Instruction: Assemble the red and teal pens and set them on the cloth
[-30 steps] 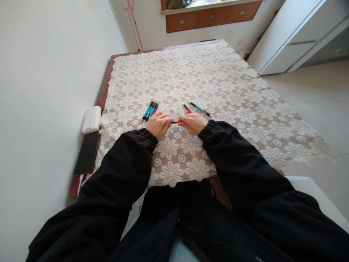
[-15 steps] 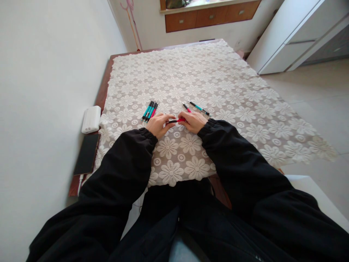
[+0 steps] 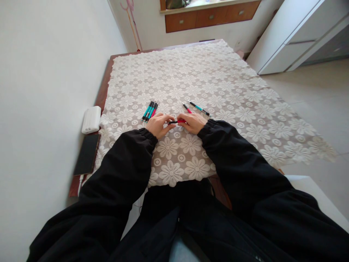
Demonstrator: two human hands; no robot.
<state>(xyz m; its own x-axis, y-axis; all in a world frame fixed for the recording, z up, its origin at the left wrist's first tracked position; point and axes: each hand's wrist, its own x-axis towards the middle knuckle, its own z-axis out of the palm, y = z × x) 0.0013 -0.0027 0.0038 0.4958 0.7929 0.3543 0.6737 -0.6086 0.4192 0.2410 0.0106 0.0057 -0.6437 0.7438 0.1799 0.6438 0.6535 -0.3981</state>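
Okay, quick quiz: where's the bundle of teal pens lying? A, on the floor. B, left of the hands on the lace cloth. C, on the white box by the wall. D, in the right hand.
B: the teal pens lie together on the lace cloth, just beyond the left hand.

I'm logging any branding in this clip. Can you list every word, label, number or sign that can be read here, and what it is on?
No text can be read in this picture.
Red pen held between the left hand and the right hand: any print is too small to read.
Bundle of pens and loose pens on the lace cloth: too small.
White box and dark flat slab: no marking shows.
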